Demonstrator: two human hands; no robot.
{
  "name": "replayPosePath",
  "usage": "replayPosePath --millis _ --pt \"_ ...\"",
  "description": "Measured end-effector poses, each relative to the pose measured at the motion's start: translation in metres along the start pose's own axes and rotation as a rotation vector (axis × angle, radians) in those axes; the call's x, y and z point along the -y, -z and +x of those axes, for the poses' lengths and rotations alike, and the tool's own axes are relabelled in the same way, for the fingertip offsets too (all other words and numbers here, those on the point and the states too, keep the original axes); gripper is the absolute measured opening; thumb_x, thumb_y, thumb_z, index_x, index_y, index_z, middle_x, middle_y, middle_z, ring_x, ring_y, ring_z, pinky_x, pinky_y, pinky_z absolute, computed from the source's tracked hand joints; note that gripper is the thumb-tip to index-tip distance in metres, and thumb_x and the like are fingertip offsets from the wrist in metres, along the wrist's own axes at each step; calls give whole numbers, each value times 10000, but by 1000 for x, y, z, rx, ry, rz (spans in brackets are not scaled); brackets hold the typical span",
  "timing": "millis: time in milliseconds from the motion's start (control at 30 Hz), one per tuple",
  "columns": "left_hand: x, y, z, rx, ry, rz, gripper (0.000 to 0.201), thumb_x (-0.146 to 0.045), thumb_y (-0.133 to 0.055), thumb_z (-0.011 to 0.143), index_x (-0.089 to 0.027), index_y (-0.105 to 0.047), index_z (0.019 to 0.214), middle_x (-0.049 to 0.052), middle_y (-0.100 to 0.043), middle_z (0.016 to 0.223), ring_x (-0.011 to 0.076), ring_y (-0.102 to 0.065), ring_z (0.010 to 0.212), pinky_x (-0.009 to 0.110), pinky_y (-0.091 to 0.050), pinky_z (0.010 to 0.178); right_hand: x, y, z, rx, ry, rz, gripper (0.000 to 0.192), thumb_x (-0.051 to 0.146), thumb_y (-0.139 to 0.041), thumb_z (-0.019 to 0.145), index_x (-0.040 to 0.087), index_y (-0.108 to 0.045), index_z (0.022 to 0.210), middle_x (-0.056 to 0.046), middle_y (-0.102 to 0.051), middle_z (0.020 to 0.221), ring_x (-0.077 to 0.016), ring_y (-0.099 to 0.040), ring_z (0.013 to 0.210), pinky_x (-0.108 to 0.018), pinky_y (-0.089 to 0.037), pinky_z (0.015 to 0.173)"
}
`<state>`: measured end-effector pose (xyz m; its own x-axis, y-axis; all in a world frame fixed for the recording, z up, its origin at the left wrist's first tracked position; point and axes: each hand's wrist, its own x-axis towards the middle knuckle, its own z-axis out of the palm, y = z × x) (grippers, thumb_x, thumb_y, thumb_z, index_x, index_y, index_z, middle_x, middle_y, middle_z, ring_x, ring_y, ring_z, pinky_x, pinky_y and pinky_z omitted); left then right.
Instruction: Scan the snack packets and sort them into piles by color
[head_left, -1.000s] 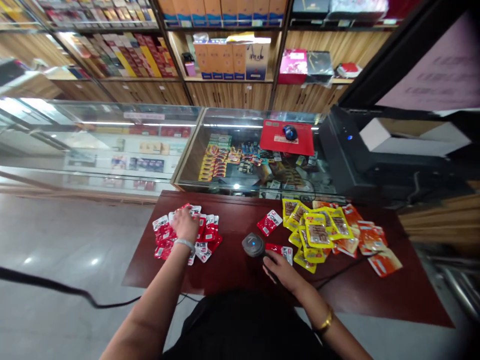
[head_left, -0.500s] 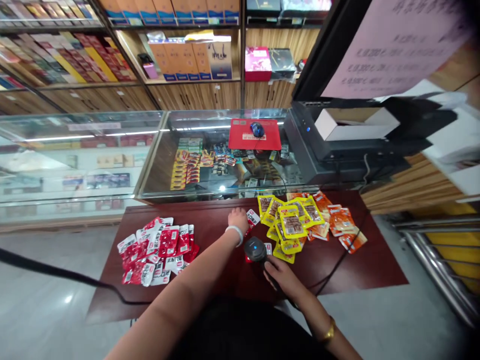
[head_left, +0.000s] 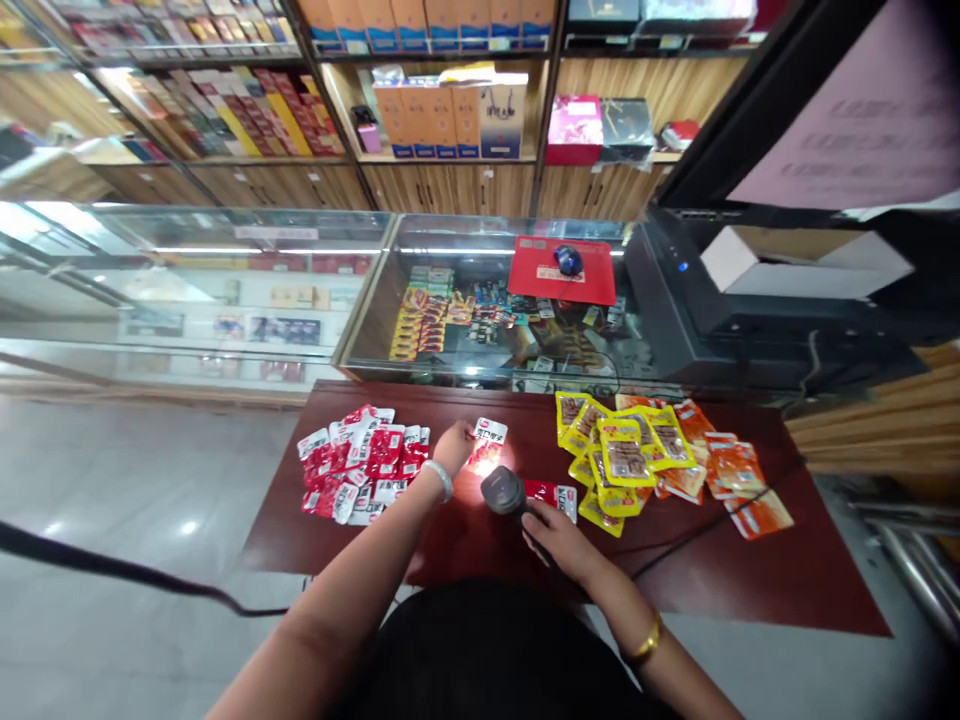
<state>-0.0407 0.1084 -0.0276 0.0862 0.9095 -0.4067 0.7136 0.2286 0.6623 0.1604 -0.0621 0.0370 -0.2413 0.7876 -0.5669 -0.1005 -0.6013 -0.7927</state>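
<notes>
My left hand pinches the left edge of a red-and-white snack packet on the brown table. In my right hand is a black handheld barcode scanner, its head tilted toward that packet. Bright light falls on the packet's lower part. Another red packet lies partly hidden behind the scanner and my right hand. To the left is a pile of red-and-white packets. On the right, yellow snack packets overlap orange packets.
Behind the table stands a glass display counter with a red mouse pad and a mouse on it. A dark checkout machine carries an open white box. A black cable hangs at left.
The view has swung left. My left hand has shifted left relative to the scanner with its packet, which now shows more fully and is lit by the scanner.
</notes>
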Motion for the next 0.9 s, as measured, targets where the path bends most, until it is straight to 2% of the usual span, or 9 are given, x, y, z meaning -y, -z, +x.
replayPosePath --millis 167,333,467,567,633,733,800,833,900 --pt "25 40 -23 -61 41 21 160 -259 -683 743 -175 -592 844 10 -621 686 142 -561 614 244 -378 591 7 -24 17 110 12 -137 545 649 -591 795 180 -601 1072 41 -516 572 -108 -434 463 -221 -300 430" --pt "60 97 -40 -205 157 121 214 -320 -644 768 -184 -600 928 36 -658 764 172 -605 687 258 -397 626 9 -44 36 166 57 -253 562 620 -594 810 168 -611 1143 30 -551 597 -118 -477 497 -229 -353 470" --pt "93 146 -40 -279 267 222 299 -409 -626 774 -197 -604 984 64 -684 833 211 -636 761 276 -416 651 7 -51 40 174 44 -254 554 612 -597 811 168 -617 1141 32 -541 600 -115 -466 496 -223 -336 463" --pt "109 167 -39 -253 330 306 327 -429 -621 770 -194 -611 998 93 -697 905 242 -651 838 295 -436 706 3 -48 37 169 22 -217 556 620 -593 811 170 -608 1138 42 -521 590 -107 -445 474 -218 -311 439" --pt "110 170 -41 -248 349 367 365 -428 -630 760 -182 -608 1029 120 -692 974 269 -648 904 314 -445 754 2 -44 32 153 16 -194 558 624 -590 813 167 -603 1133 46 -509 579 -106 -440 471 -215 -304 432" --pt "93 155 -46 -373 303 487 498 -417 -665 736 -155 -563 1147 166 -635 1135 317 -594 1059 361 -430 873 0 -35 23 107 7 -153 571 640 -595 801 171 -592 1127 54 -485 557 -104 -421 456 -211 -286 413" --pt "72 135 -49 -457 214 548 536 -390 -660 752 -157 -526 1216 172 -586 1215 329 -536 1142 391 -394 949 -1 -28 16 69 -3 -117 572 654 -592 794 178 -591 1112 62 -469 541 -99 -400 439 -208 -272 400" --pt "60 121 -49 -457 147 559 520 -370 -647 769 -168 -519 1231 164 -573 1228 325 -515 1162 399 -378 973 -2 -24 11 51 -7 -98 567 659 -591 792 182 -592 1099 64 -463 537 -97 -393 434 -206 -270 396" --pt "34 89 -48 -365 -20 538 446 -330 -627 795 -191 -540 1210 141 -576 1207 301 -499 1159 397 -362 992 -5 -15 2 15 -8 -69 556 666 -592 786 188 -599 1068 67 -458 538 -95 -390 435 -203 -279 398"
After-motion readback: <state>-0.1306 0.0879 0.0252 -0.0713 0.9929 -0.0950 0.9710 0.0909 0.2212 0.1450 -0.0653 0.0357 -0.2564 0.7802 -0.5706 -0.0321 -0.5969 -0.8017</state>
